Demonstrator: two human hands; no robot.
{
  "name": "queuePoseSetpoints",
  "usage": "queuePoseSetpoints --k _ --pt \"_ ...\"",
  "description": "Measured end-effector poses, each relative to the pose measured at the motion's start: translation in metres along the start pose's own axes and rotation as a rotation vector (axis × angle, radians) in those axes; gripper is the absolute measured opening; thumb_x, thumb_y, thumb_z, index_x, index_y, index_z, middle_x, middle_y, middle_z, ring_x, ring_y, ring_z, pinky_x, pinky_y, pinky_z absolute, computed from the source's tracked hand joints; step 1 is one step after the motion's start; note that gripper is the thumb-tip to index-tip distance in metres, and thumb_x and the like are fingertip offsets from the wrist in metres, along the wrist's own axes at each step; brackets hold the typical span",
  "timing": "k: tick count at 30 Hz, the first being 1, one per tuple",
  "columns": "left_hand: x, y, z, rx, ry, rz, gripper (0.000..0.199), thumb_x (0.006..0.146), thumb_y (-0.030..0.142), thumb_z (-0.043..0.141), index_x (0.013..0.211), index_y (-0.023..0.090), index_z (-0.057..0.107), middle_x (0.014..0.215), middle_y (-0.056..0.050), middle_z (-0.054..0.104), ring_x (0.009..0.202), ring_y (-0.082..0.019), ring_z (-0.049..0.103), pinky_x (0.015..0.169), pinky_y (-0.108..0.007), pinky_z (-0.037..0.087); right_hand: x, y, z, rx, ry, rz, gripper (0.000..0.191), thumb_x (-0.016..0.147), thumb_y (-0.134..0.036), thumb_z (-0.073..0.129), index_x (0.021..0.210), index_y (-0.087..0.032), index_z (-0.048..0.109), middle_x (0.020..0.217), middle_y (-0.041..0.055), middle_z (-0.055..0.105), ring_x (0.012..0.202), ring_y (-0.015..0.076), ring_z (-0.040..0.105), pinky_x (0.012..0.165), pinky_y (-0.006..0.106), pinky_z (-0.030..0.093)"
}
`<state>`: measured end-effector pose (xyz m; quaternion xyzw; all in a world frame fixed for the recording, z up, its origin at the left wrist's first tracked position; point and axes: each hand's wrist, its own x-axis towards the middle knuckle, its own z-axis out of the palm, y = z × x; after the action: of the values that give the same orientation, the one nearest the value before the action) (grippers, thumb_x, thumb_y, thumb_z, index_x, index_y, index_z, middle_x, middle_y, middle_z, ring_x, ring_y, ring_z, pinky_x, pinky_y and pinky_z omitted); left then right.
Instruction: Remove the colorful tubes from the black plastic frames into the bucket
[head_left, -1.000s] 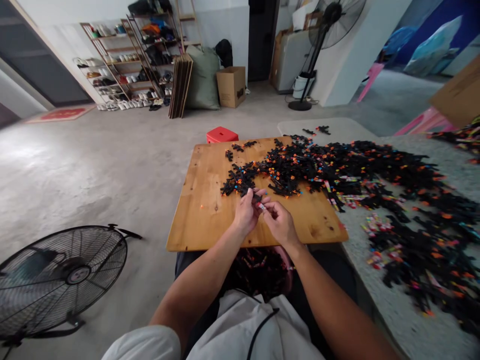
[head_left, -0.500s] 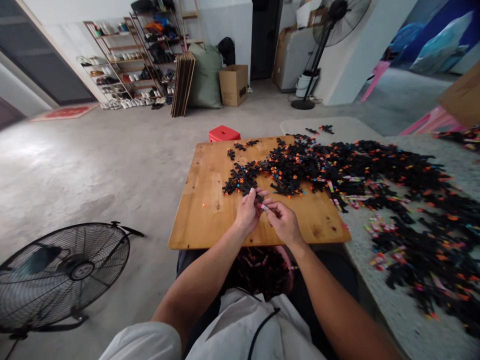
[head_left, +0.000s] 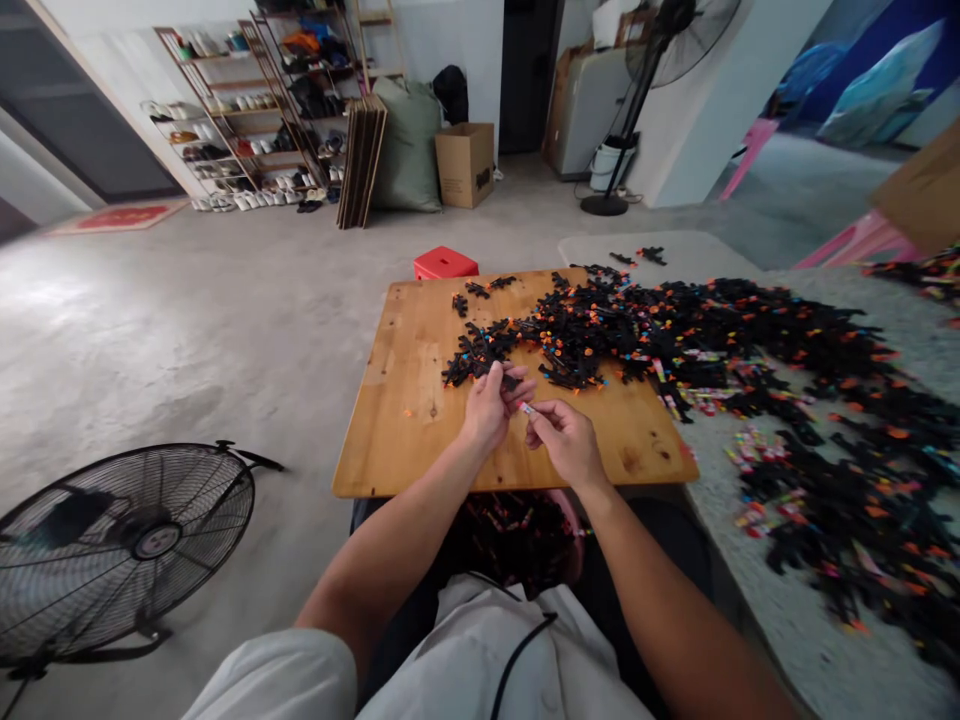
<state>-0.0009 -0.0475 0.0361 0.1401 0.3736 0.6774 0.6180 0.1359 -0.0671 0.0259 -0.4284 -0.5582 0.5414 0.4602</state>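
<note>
I am holding both arms out in front, over the wooden table. My left arm is reaching up and in, and my left hand is turning its palm up, near the front of the small heap. Its fingers are bending a little and sitting slightly apart, with the thumb sticking up. A small black piece is lying by those fingers, but I cannot tell if the thumb is pinching it. My right arm is coming in from the other side, and my right hand is showing its back. Its thumb and pointer finger are pinching together on a little white and red piece. The other fingers are curling under. The little white and red piece is pointing at my left hand's fingers, and I cannot tell if it is touching them.

Past my hands, a big black pile with orange and blue bits is spreading from the wooden table onto the gray table on the right. A pink tub full of dark pieces is sitting below the near edge. A red stool is standing behind the wooden table, and a black fan is standing on the left.
</note>
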Motion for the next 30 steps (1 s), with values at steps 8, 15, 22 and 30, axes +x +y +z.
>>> queuePoseSetpoints --k 8,15,22,30 --pt "-0.012 -0.004 0.004 0.041 -0.048 0.039 0.029 0.098 0.043 0.066 0.103 0.014 0.067 0.098 -0.010 0.078 0.086 -0.020 0.077 0.082 -0.031 0.059 0.001 0.007 0.001 -0.017 0.024 -0.027 0.038 0.086 -0.056 0.074 0.094 -0.019 0.072 0.064 0.0008 0.068 0.054 0.0161 0.062 0.056 0.030 0.053" --pt "-0.011 -0.011 0.003 -0.010 -0.053 0.052 0.030 0.097 0.043 0.067 0.104 0.015 0.065 0.099 -0.010 0.078 0.087 -0.021 0.076 0.082 -0.032 0.060 0.000 0.011 -0.005 -0.058 -0.004 -0.029 0.036 0.086 -0.053 0.073 0.097 -0.019 0.073 0.066 0.0014 0.070 0.055 0.0167 0.064 0.058 0.030 0.054" --pt "-0.016 -0.012 0.006 0.030 -0.056 0.048 0.033 0.096 0.046 0.068 0.104 0.014 0.067 0.097 -0.009 0.077 0.085 -0.020 0.076 0.079 -0.030 0.059 -0.002 0.005 -0.002 0.027 0.017 -0.008 0.034 0.085 -0.052 0.076 0.091 -0.019 0.073 0.061 0.0001 0.067 0.051 0.0154 0.061 0.054 0.030 0.053" --pt "-0.021 -0.014 0.006 0.177 0.019 0.126 0.035 0.094 0.049 0.068 0.097 0.015 0.069 0.082 -0.007 0.076 0.086 -0.023 0.075 0.077 -0.030 0.057 -0.010 0.002 0.015 0.275 0.182 0.109 0.034 0.079 -0.048 0.081 0.092 -0.018 0.074 0.070 0.0031 0.073 0.060 0.0178 0.070 0.061 0.033 0.062"
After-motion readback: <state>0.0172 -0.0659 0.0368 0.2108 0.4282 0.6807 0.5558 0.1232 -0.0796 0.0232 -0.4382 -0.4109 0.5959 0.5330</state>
